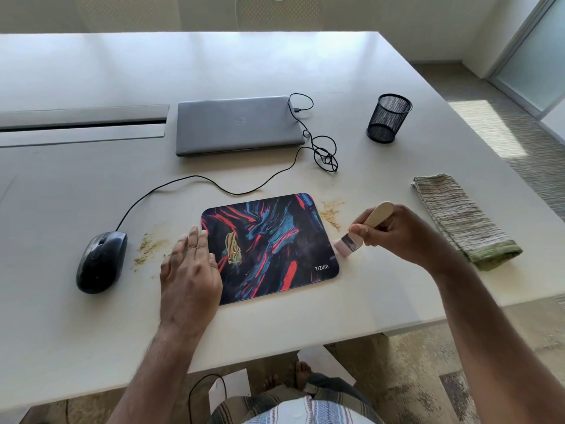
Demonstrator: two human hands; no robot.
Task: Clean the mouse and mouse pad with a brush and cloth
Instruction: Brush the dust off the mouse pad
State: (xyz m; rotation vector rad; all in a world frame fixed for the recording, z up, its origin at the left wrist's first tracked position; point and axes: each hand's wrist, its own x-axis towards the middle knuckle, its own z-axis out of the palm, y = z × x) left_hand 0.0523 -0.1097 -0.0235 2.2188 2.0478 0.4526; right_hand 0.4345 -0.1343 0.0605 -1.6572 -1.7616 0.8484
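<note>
while the left hand [190, 264] lies flat, fingers straight, on the left edge of the mouse pad [270, 247], the right hand [394, 232] grips the brush [362, 232] by its wooden handle, bristles at the pad's right edge. the mouse [101, 261] sits left of the pad, the folded cloth [461, 220] to the right.

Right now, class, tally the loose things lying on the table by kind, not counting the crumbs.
Computer gear: 2, laptop and mouse
Mouse pad: 1
Cleaning tools: 2, brush and cloth
Mesh pen holder: 1
Total: 6
</note>
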